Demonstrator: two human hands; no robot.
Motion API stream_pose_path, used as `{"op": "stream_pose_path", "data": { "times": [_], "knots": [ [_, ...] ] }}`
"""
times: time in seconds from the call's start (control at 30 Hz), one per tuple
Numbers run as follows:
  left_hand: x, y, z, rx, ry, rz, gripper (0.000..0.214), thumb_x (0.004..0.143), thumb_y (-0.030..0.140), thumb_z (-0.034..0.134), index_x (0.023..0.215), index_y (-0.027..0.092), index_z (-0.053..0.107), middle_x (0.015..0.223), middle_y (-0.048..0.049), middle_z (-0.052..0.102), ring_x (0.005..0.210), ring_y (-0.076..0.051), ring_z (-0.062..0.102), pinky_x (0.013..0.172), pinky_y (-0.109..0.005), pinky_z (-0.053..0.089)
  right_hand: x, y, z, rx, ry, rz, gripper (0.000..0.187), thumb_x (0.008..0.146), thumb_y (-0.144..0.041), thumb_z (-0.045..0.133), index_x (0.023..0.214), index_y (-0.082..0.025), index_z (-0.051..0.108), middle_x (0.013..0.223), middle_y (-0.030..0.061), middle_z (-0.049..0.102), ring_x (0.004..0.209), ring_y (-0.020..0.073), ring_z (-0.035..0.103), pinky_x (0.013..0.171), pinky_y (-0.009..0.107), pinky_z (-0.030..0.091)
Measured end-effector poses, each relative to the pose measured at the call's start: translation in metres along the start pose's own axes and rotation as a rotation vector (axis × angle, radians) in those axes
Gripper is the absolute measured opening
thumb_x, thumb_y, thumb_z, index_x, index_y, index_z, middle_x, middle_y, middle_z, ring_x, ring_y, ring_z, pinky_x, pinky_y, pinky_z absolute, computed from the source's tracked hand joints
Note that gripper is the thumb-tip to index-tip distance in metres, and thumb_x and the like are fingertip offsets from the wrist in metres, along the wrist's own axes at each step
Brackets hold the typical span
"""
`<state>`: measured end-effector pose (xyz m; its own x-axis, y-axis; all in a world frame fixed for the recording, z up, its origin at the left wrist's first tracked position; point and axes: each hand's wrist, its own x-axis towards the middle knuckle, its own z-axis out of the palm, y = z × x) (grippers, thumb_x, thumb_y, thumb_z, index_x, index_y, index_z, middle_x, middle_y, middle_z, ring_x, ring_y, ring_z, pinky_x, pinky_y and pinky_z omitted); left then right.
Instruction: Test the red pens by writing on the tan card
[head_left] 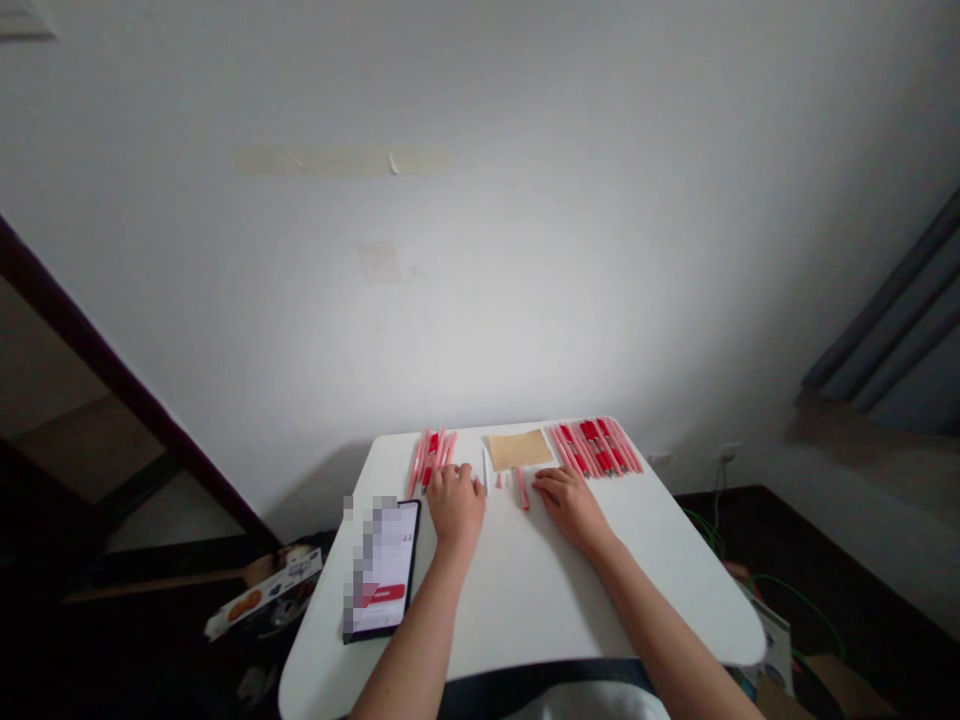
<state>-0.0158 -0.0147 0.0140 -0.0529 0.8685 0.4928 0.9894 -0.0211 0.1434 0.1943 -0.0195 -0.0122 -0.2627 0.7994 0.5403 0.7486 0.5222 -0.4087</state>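
My left hand (456,505) rests on the white table with its fingers spread downward, beside a thin white stick (485,470) that looks like a pen refill. Just behind its fingertips lies a small group of pink and red pens (433,452). My right hand (571,505) lies on the table with fingers loosely bent and nothing visible in them. Close to its fingertips is a pink pen barrel (522,490) with a red end, lying apart. Between the hands sit tiny pink and clear parts (502,481), too small to make out.
A larger row of pink and red pens (596,447) lies at the back right of the white table (540,610). A tan paper sheet (519,449) is at the back middle. A phone (386,570) lies at the left. Behind the table stands a wall (510,330).
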Motion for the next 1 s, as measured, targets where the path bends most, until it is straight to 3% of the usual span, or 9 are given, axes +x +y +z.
{"op": "stream_pose_path", "data": {
  "times": [0.3,0.63,1.0],
  "knots": [
    [0.001,-0.001,-0.002,-0.017,0.024,-0.020,0.023,0.084,0.025,0.047,0.096,0.021,0.065,0.097,-0.0094,0.064,0.099,-0.026,0.053,0.083,-0.038,0.042,0.006,-0.002,-0.001,0.027,0.030,-0.010,0.028,0.087,-0.012,0.049,0.100,-0.022,0.072,0.107,0.0076,0.068,0.102,0.0207,0.057,0.089,0.037,0.048],
    [0.009,-0.020,-0.003,0.009,0.120,-0.109,0.025,0.084,0.025,0.047,0.101,0.020,0.065,0.112,-0.0107,0.063,0.106,-0.028,0.051,0.090,-0.041,0.040,0.030,-0.014,-0.009,-0.015,-0.018,0.007,0.024,0.087,-0.014,0.053,0.100,-0.023,0.072,0.106,0.0070,0.068,0.100,0.0211,0.056,0.089,0.036,0.047],
    [0.006,-0.022,0.000,0.037,0.139,-0.155,0.023,0.084,0.024,0.048,0.100,0.022,0.065,0.110,-0.0102,0.064,0.107,-0.028,0.049,0.093,-0.045,0.038,0.038,-0.018,0.027,-0.055,-0.034,0.053,0.022,0.079,-0.025,0.066,0.101,-0.024,0.072,0.105,0.0085,0.064,0.103,0.0238,0.051,0.089,0.037,0.045]
  ]
}}
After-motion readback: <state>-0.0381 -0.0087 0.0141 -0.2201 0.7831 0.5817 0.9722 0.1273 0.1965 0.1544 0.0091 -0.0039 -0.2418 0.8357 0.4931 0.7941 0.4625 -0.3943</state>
